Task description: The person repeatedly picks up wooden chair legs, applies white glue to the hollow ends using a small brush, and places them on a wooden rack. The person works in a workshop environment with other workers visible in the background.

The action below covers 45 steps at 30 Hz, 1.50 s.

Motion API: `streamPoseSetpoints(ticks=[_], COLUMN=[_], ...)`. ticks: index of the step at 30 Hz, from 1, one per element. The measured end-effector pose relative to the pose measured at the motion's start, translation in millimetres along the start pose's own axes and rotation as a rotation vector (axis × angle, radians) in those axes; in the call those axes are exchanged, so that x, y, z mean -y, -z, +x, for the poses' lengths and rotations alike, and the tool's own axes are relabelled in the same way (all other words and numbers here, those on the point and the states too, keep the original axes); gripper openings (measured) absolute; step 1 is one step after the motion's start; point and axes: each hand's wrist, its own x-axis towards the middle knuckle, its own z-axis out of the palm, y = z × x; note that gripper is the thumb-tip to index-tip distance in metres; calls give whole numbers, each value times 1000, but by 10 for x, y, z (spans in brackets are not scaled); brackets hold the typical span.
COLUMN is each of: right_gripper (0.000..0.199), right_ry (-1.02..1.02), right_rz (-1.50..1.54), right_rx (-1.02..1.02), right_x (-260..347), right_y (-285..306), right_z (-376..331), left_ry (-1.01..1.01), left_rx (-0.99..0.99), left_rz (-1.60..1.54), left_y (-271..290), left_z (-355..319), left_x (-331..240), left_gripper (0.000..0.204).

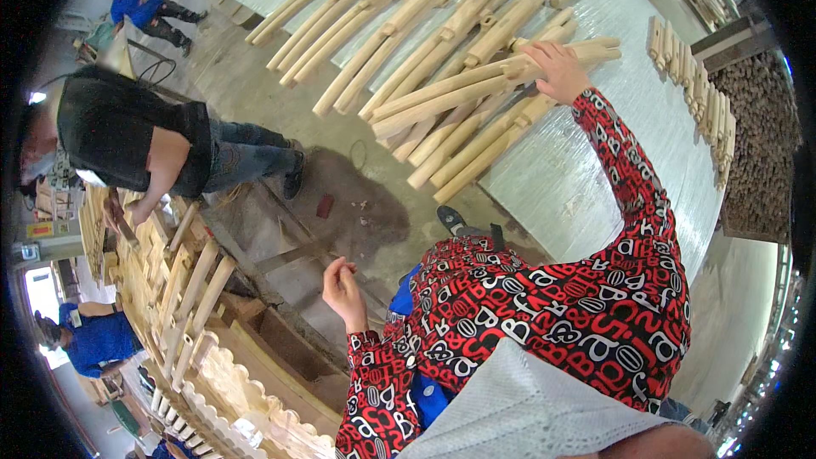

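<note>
Fingers, right hand point(561, 75): draped over a pale round wooden pole point(442, 87), upper centre-right of frame; whether grasping, cannot tell. Fingers, left hand point(345, 293): half-curled, released, in mid-air, lower centre. Further poles point(506, 30): slanting rows, glossy table point(586, 178), top centre. Short turned rods point(712, 115): one row, upper right.

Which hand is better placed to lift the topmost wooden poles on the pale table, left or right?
Probably the right hand: its fingers lie on those wooden poles on the pale table. The left hand looks empty, loosely curled and well away from them.
</note>
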Motion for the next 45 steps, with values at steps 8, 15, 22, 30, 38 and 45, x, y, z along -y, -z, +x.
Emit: streamPoseSetpoints(ticks=[8, 15, 22, 30, 38, 45], right_gripper=[95, 92, 89, 70, 58, 49], right_ry=[300, 508, 716, 776, 1301, 1358], right_rz=[160, 166, 811, 1659, 963, 1063], right_rx=[599, 455, 429, 632, 504, 271], right_x=[247, 1466, 3375, 5288, 5407, 6623], right_y=[-351, 611, 1638, 1943, 2198, 2058], right_z=[697, 808, 883, 663, 263, 466], left_ry=[-169, -119, 55, -31, -62, 133], left_rx=[262, 505, 277, -524, -800, -1002], left_rz=[155, -1, -1002, -1028, -979, -928], left_y=[-298, -351, -390, 1055, 2482, 3394], left_z=[-334, -494, -233, -433, -874, -988], left_x=[-405, -811, -1253, -1605, -1544, -1320], left_gripper=[14, 28, 76, 57, 41, 30])
